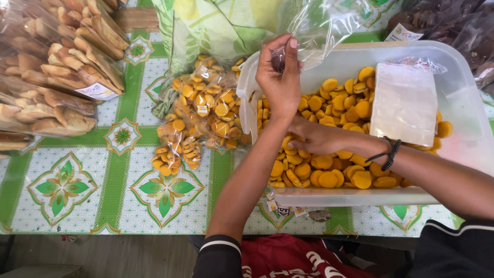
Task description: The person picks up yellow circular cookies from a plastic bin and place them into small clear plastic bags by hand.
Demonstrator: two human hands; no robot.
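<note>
Left hand (279, 77) is up at centre frame, fingers pinched on the edge of a clear plastic bag (321, 25). Right hand (314, 138) reaches low into the white tub (463, 77), fingers curled among the orange biscuits (329, 175); whether it grips any, can't tell. Filled packets (206, 110) lie left of the tub.

Left hand (279, 77) pinching clear bag (324, 25), right hand (314, 138) among orange biscuits (329, 177), white tub (453, 67)
</note>
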